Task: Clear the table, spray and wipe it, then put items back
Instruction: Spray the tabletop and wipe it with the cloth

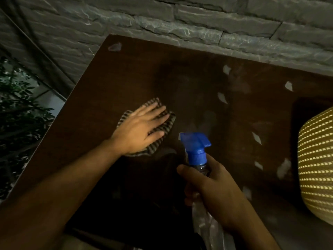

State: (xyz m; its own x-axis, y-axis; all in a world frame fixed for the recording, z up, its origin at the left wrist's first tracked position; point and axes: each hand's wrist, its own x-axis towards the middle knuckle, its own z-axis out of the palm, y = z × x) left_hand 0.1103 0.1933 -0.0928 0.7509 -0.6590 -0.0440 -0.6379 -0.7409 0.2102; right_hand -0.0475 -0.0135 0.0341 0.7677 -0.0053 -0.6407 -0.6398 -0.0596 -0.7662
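Observation:
A dark brown table (111, 73) fills the view, its surface marked with pale chipped patches. My left hand (138, 129) lies flat with straight fingers on a striped grey cloth (166, 127) near the table's middle left. My right hand (212, 190) grips a clear spray bottle (203, 219) around its neck, fingers curled round it. The bottle's blue trigger head (195, 146) points away over the table, just right of the cloth. A faint haze hangs above the nozzle.
A yellow woven object (317, 165), glowing like a lamp shade, stands at the table's right edge. A grey stone-brick wall (198, 20) runs behind the table. Dark foliage (19, 112) shows beyond the table's left edge.

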